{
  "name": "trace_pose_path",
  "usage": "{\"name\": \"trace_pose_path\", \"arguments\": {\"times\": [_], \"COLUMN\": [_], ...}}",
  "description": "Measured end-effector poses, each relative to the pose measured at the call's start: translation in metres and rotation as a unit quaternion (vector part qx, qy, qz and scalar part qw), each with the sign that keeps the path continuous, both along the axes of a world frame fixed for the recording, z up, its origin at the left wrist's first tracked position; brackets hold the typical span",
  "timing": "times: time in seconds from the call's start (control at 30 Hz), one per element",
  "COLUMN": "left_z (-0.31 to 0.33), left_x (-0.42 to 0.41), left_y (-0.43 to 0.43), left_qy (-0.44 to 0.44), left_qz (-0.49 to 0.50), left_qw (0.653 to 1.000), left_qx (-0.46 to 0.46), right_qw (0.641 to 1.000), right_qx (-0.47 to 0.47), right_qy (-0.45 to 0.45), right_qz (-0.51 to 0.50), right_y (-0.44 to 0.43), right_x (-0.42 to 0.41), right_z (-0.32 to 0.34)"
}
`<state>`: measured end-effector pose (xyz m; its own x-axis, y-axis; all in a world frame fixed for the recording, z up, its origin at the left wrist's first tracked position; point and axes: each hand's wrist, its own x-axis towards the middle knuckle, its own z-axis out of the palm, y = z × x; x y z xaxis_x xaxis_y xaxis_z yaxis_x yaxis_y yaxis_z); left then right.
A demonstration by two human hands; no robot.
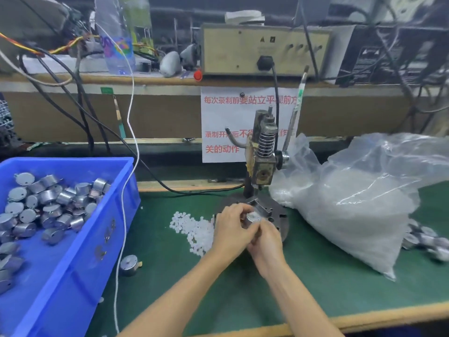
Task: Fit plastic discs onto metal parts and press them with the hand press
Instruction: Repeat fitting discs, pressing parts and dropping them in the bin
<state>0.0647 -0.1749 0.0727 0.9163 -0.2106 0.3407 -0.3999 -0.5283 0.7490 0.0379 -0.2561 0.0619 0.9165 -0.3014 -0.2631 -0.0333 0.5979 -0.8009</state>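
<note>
Looking forward and down, the head view takes in a green mat with a hand press standing upright at its far middle, its lever tilted up to the right. Both hands are held together just in front of the press column, over the round base plate. A small round metal part is gripped by the curled fingers of the left hand. The same part is pinched from the near side by the right hand. Whether a disc lies under those fingers cannot be told, the spot being blurred. A heap of white plastic discs is spread on the mat just left of the left hand. A blue crate at the left edge is loaded with further metal parts, and one loose part lies on the mat beside it. A clear bag of white pieces is slumped to the right of the press, against its base plate.
</note>
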Motion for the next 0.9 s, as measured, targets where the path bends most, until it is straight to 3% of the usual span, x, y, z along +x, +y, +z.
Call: {"name": "trace_pose_path", "arguments": {"times": [0.2, 0.37, 0.47, 0.6, 0.67, 0.8, 0.9], "left_z": [-0.011, -0.023, -0.028, -0.035, -0.037, -0.037, -0.037], "left_x": [0.037, 0.05, 0.054, 0.053, 0.053, 0.051, 0.051], "left_y": [-0.024, -0.027, -0.03, -0.03, -0.03, -0.029, -0.029], "left_qy": [0.03, -0.048, -0.049, -0.048, -0.052, -0.056, -0.058], "left_qz": [0.04, 0.042, 0.034, 0.05, 0.056, 0.056, 0.056], "left_qw": [0.999, 0.997, 0.998, 0.997, 0.997, 0.997, 0.997], "left_qx": [0.015, 0.032, 0.037, 0.016, 0.013, 0.018, 0.015], "right_qw": [0.986, 0.972, 0.954, 0.89, 0.866, 0.885, 0.862], "right_qx": [-0.166, -0.231, -0.301, -0.429, -0.449, -0.432, -0.443], "right_qy": [0.009, 0.005, -0.014, -0.106, -0.154, -0.163, -0.219], "right_qz": [0.026, 0.032, -0.007, -0.113, -0.16, -0.056, -0.11], "right_y": [-0.034, -0.049, -0.056, -0.085, -0.104, -0.119, -0.106], "right_x": [0.007, 0.004, 0.008, 0.042, 0.07, 0.108, 0.091], "right_z": [0.005, -0.006, 0.001, 0.069, 0.123, 0.204, 0.193]}}
